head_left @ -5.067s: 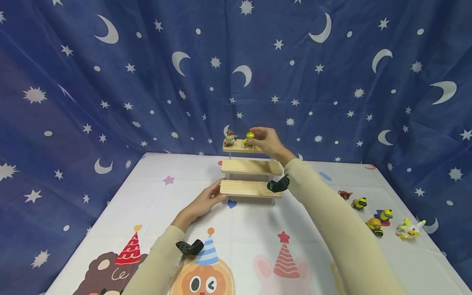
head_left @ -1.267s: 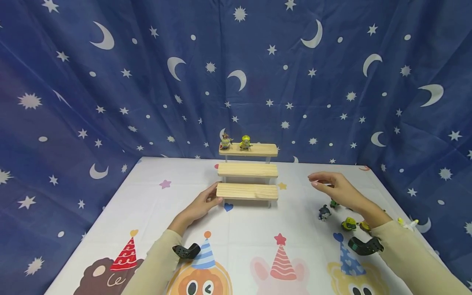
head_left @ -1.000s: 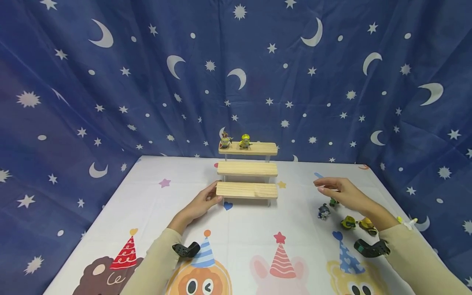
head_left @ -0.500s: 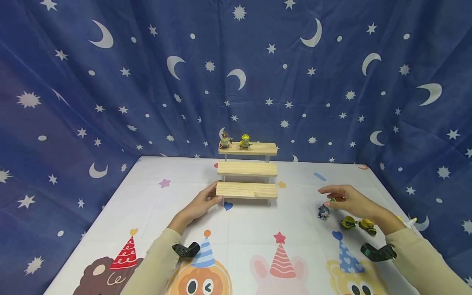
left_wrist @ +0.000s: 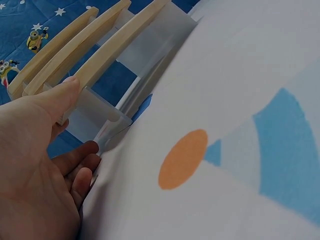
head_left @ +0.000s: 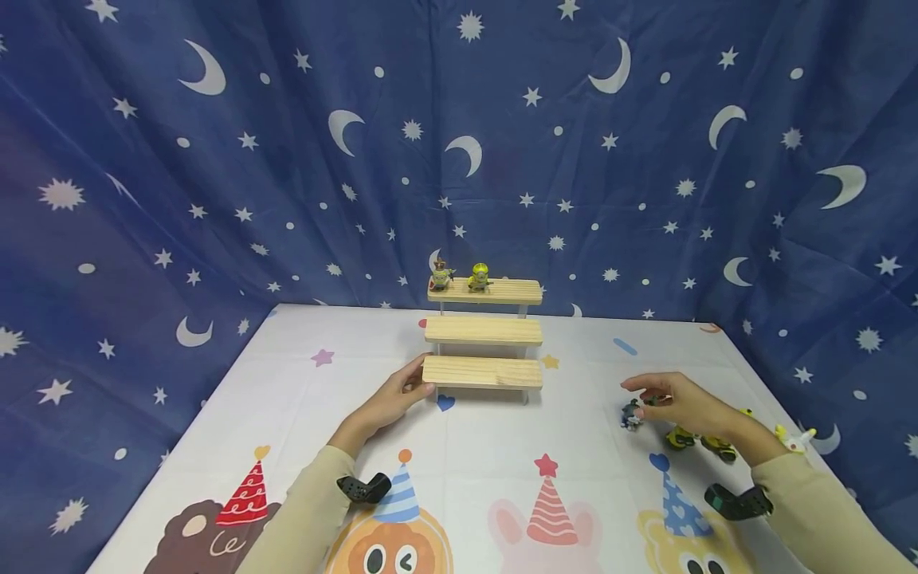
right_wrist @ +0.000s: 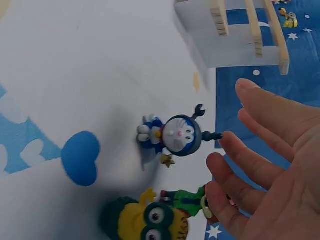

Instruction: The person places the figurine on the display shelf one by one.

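Observation:
My left hand [head_left: 387,402] grips the left end of a three-tier wooden display stand [head_left: 482,371]. In the left wrist view the thumb [left_wrist: 65,97] presses on the lowest plank's end. On the top tier stand a crowned figurine [head_left: 441,277] and a yellow minion figurine [head_left: 479,277]. My right hand [head_left: 681,402] hovers at a small blue-and-white cat figurine [head_left: 629,416], thumb and fingers spread apart. In the right wrist view a fingertip is at the tip of the cat figurine's [right_wrist: 177,135] dark headgear; whether they touch I cannot tell.
Beside the cat figurine lie a green-clad figurine [right_wrist: 187,202] and a goggled yellow figurine [right_wrist: 150,220]. More yellow figurines [head_left: 719,448] sit under the right wrist, and a white-and-yellow one [head_left: 794,438] farther right. A blue star-patterned curtain [head_left: 459,159] hangs behind the table.
My right hand has let go of the yellow minion figurine on the top tier, then moved right and down to the cat figurine. The left hand has stayed on the stand.

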A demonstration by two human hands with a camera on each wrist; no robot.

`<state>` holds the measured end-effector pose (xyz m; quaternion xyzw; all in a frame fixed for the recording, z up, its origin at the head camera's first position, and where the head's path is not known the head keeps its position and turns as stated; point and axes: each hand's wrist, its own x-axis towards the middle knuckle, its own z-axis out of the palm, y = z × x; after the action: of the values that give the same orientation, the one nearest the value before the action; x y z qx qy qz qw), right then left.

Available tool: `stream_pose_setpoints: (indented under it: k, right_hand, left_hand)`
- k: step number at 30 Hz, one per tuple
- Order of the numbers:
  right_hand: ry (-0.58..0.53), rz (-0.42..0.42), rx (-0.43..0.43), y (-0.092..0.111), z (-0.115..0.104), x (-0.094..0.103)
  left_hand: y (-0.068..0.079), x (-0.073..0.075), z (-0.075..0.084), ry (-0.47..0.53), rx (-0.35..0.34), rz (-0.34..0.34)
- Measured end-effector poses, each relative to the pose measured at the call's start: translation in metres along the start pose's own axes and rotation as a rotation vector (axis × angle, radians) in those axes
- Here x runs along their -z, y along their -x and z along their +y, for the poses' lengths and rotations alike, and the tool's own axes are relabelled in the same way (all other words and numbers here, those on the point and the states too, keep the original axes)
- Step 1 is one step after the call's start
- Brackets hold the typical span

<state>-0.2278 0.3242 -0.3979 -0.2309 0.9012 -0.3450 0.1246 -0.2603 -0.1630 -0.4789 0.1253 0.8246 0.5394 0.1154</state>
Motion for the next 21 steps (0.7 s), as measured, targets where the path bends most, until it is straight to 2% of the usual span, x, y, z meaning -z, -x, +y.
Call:
stream_pose_setpoints:
  k: [21]
  right_hand:
    - [0.039,-0.015,0.036,0.000,0.012,-0.011]
  left_hand:
    - [-0.001,-0.001,0.000,-0.009,0.006,0.011]
